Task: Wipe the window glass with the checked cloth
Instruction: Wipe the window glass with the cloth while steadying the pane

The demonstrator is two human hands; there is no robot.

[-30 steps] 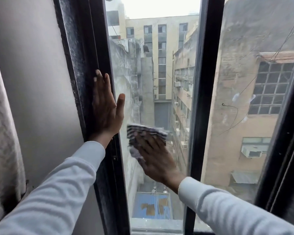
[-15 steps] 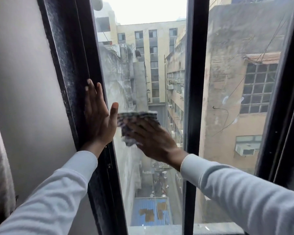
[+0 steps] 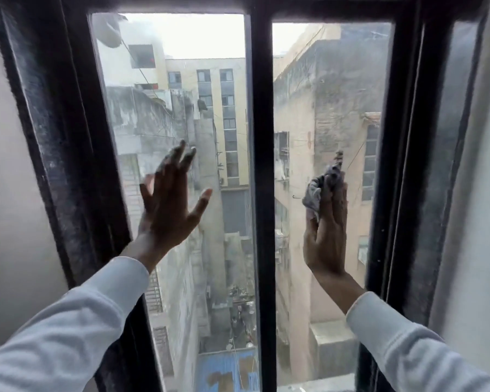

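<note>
While my left hand (image 3: 169, 205) lies with fingers spread on the glass (image 3: 178, 108) left of the bar (image 3: 262, 193), my right hand (image 3: 327, 222) pinches the bunched cloth (image 3: 320, 188) right of it.

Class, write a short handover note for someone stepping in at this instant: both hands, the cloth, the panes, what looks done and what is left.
Left hand: open, fingers spread, in front of the left pane; contact cannot be told.
Right hand: shut on the cloth, bunched at its fingertips, raised in front of the right pane, right of the centre bar.
Done: cannot tell; both panes look hazy.
Left: wiping the right pane, probably top and bottom too, then checking the left pane for smears.
</note>
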